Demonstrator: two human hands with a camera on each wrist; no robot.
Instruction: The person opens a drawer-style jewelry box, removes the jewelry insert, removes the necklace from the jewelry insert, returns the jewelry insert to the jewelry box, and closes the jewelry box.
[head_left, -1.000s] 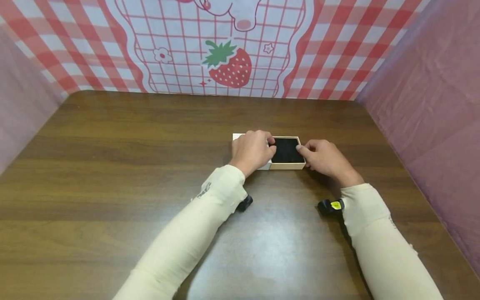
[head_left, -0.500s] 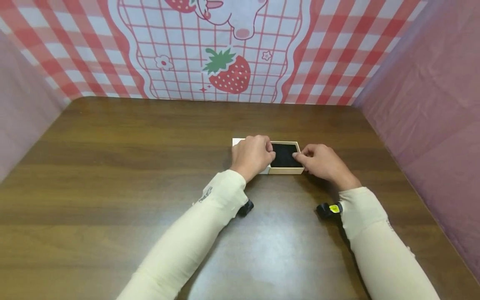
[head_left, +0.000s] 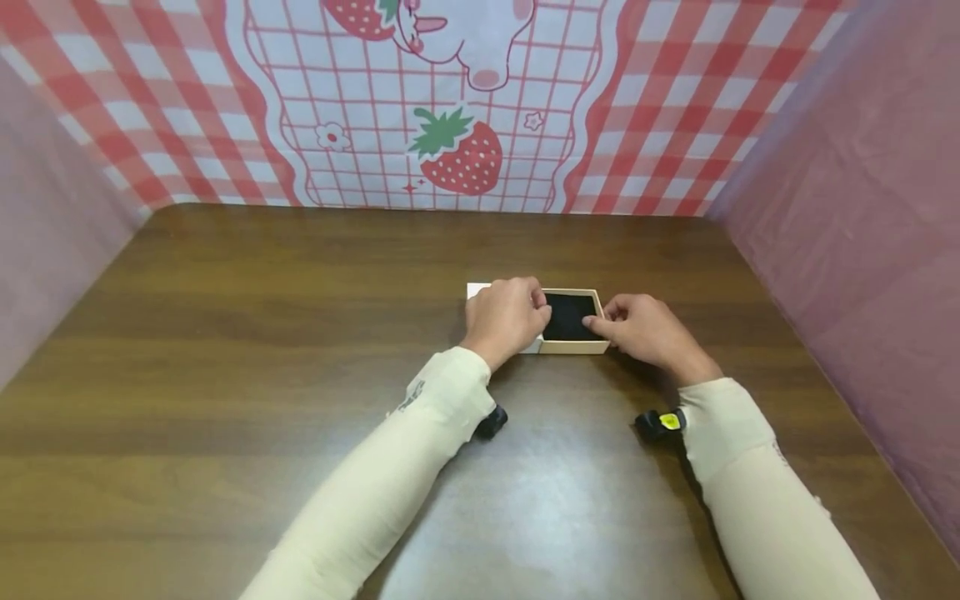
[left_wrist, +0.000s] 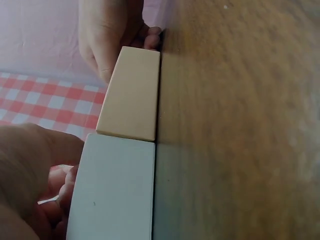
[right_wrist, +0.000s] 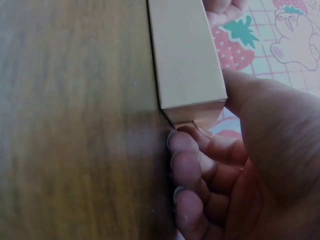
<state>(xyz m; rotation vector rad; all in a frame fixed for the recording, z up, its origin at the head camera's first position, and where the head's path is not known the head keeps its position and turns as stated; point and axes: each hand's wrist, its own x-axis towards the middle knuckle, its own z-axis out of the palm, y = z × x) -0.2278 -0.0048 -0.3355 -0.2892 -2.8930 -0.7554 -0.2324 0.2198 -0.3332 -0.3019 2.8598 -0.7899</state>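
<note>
A slide-out box lies on the table, made of a white sleeve (head_left: 478, 290) and a tan drawer (head_left: 573, 347) that sticks out to the right. Inside the drawer sits a flat black lining or pad (head_left: 566, 317). My left hand (head_left: 504, 315) covers and holds the sleeve, its fingers curled at the sleeve's right end. At the drawer's right end, my right hand (head_left: 645, 329) grips the end wall, thumb over the rim on the black surface and fingers outside. A thin ribbon loop (right_wrist: 204, 131) shows at that end in the right wrist view, beside my curled fingers.
The brown wooden table (head_left: 262, 333) spreads around the box. A red-and-white checked cloth (head_left: 652, 108) with strawberry prints hangs behind it, and a pink cloth (head_left: 855, 250) stands along the right edge. A black wrist camera (head_left: 658, 423) sits at my right cuff.
The head view has tilted slightly, so everything sits lower in it. My right thumb has shifted a little further in over the black surface. The drawer stands out about as far as before.
</note>
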